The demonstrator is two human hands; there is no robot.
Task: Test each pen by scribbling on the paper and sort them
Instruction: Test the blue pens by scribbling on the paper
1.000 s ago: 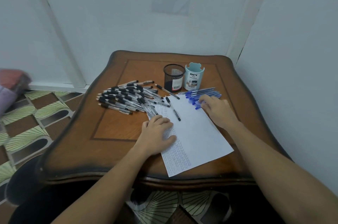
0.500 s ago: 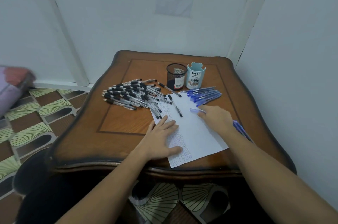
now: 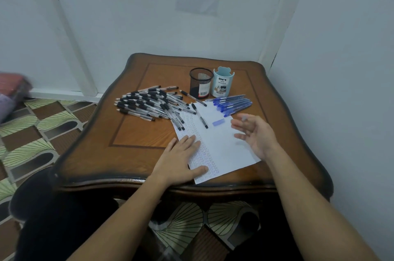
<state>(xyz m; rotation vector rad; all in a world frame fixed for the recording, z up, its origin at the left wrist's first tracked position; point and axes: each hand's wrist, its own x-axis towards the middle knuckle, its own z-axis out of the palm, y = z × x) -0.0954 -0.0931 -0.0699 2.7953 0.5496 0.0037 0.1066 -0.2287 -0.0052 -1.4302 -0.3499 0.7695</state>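
My left hand (image 3: 181, 158) lies flat, fingers straight, pressing the paper (image 3: 226, 150) at lower centre of the frame. My right hand (image 3: 255, 135) hovers over the paper's right side, fingers loosely spread. I cannot tell whether the blur at its top is a pinched pen. Black pens (image 3: 149, 105) are heaped left of centre, and blue pens (image 3: 232, 104) lie to the right.

On your brown wooden desk (image 3: 138, 130), the white paper sheet (image 3: 223, 150) lies before you: clear black-tipped pens (image 3: 149, 105) at its far left, blue plastic pens (image 3: 233, 104) far right, black mesh cup (image 3: 200, 86) and blue plastic cup (image 3: 223, 87) behind.
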